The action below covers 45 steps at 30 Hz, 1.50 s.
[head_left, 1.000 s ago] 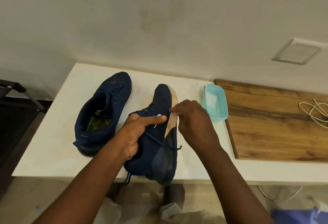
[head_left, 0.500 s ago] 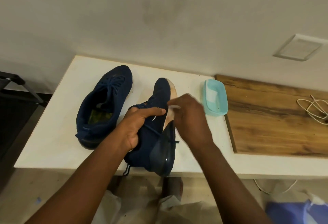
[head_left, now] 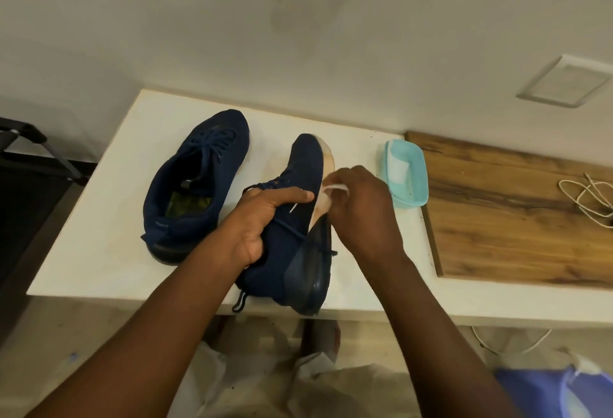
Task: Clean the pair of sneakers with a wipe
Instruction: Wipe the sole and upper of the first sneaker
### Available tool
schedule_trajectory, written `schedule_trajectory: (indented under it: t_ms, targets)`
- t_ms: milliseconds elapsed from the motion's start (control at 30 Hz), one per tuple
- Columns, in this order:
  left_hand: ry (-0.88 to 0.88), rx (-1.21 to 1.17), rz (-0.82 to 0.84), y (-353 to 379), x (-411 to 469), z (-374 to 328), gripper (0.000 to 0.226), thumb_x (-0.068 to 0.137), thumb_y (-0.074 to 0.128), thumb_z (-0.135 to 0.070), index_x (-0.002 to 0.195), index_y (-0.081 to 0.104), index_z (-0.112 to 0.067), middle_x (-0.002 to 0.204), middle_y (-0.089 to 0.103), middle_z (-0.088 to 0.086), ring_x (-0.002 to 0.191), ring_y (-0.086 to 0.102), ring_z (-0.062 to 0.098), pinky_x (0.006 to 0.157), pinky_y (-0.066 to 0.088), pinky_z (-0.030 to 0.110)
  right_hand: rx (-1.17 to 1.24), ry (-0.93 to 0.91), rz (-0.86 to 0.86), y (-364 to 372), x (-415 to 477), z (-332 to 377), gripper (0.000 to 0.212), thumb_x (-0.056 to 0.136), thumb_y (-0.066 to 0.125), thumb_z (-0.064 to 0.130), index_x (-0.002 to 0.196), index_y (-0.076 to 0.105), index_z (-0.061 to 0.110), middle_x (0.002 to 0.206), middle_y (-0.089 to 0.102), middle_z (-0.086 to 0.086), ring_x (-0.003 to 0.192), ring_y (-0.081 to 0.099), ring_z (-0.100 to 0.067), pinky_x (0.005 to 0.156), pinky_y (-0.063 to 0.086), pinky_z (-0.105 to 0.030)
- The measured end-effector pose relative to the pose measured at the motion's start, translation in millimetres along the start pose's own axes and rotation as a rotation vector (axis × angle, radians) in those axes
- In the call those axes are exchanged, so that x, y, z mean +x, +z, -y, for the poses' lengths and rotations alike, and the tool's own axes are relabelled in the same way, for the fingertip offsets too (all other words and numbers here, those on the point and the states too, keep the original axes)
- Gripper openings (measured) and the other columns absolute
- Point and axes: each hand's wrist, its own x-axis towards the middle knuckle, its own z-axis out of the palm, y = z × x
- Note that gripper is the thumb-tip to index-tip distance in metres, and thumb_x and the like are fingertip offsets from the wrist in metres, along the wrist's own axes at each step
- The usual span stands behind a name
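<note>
Head view. White table (head_left: 99, 245): one navy sneaker (head_left: 199, 179) resting upright at left. Second navy sneaker (head_left: 292, 228) tipped on its side at the near edge, gripped around the upper by the left hand (head_left: 262, 218). Right hand (head_left: 361, 212) pinching a white wipe (head_left: 335, 188) against its pale sole (toe end). Teal container (head_left: 409, 175) just right, beside a wooden board (head_left: 517, 218) bearing a coiled cable (head_left: 587, 198).

Soft, even indoor light, fairly dim, with no glare. The white table (head_left: 99, 245) is the brightest area; the far left of the frame falls dark. Faint shadows lie under the left shoe (head_left: 195, 182). Wide-angle distortion bends the table edges. The lower right corner is smeared and blurred; the right hand (head_left: 361, 208) is slightly soft.
</note>
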Motion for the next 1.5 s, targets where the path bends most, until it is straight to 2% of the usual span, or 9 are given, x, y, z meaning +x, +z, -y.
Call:
schedule_trajectory:
  t_ms: [367,533,700,800,967,1100,1233,1400,1500]
  targets:
    - [-0.029,-0.064,0.004,-5.8,5.2,2.8,0.047,0.073,0.089,-0.016,0.117,0.076,-0.005,0.109,0.078,0.019,0.102,0.075,0.038,0.094,0.060,0.048,-0.095,-0.082,0.084,6.9,-20.3,10.3,0.026,0.083,0.064,0.008,0.106,0.070,0.019,0.098,0.059,-0.002,0.089,0.056,-0.018,0.073,0.042,-0.024]
    - [-0.015,-0.063,-0.005,1.1,2.2,2.1,0.040,0.079,0.086,-0.016,0.115,0.075,-0.004,0.104,0.079,0.017,0.094,0.077,0.034,0.080,0.062,0.041,-0.060,0.053,0.014,-4.4,-5.4,5.3,0.024,0.082,0.067,0.010,0.104,0.073,0.020,0.102,0.065,-0.003,0.089,0.063,-0.021,0.082,0.052,-0.030]
    - [-0.032,-0.088,0.008,-4.0,3.5,1.9,0.043,0.080,0.085,-0.016,0.119,0.074,-0.003,0.109,0.078,0.018,0.099,0.076,0.036,0.081,0.063,0.042,0.009,-0.055,0.115,-3.4,-35.6,17.2,0.024,0.082,0.067,0.012,0.102,0.075,0.023,0.099,0.068,0.001,0.087,0.063,-0.018,0.084,0.052,-0.034]
    - [-0.030,-0.062,-0.004,0.9,3.3,2.0,0.041,0.079,0.087,-0.018,0.117,0.075,-0.004,0.104,0.079,0.017,0.096,0.077,0.034,0.082,0.062,0.041,0.020,0.040,-0.009,-6.2,-15.4,10.6,0.025,0.079,0.066,0.008,0.099,0.075,0.020,0.098,0.070,-0.001,0.086,0.066,-0.020,0.083,0.055,-0.037]
    - [-0.036,-0.091,0.008,-5.3,5.5,1.6,0.040,0.080,0.085,-0.014,0.118,0.075,-0.004,0.107,0.078,0.018,0.096,0.077,0.034,0.081,0.063,0.041,0.013,-0.031,0.148,-3.9,-40.5,20.0,0.025,0.083,0.066,0.012,0.104,0.075,0.023,0.102,0.069,0.002,0.088,0.064,-0.017,0.086,0.051,-0.027]
    - [-0.033,-0.062,0.008,-0.5,5.1,2.0,0.040,0.079,0.087,-0.016,0.116,0.075,-0.005,0.104,0.079,0.017,0.095,0.077,0.034,0.085,0.062,0.044,0.036,0.103,0.019,-6.8,-9.2,10.0,0.023,0.081,0.065,0.007,0.100,0.074,0.017,0.099,0.069,-0.003,0.086,0.064,-0.020,0.078,0.051,-0.026]
    - [-0.042,-0.080,0.016,-7.8,8.1,2.2,0.042,0.079,0.086,-0.015,0.118,0.075,-0.004,0.109,0.078,0.018,0.099,0.076,0.036,0.085,0.062,0.044,0.029,-0.063,0.107,-2.0,-38.8,17.2,0.025,0.083,0.065,0.009,0.102,0.075,0.022,0.099,0.067,0.001,0.087,0.062,-0.016,0.080,0.050,-0.025]
    - [-0.040,-0.057,0.013,-3.0,8.3,3.1,0.043,0.077,0.088,-0.018,0.117,0.075,-0.006,0.106,0.079,0.017,0.097,0.077,0.035,0.089,0.061,0.046,0.051,0.077,0.013,-3.4,-6.8,7.2,0.023,0.083,0.063,0.006,0.100,0.074,0.016,0.101,0.066,-0.004,0.090,0.063,-0.020,0.079,0.048,-0.024]
    - [-0.046,-0.081,0.022,-9.7,10.7,3.3,0.044,0.078,0.086,-0.016,0.119,0.075,-0.004,0.110,0.078,0.018,0.097,0.076,0.035,0.086,0.061,0.043,0.006,-0.095,0.111,3.0,-33.3,18.3,0.026,0.083,0.063,0.008,0.102,0.075,0.022,0.098,0.066,-0.002,0.087,0.061,-0.019,0.078,0.050,-0.029]
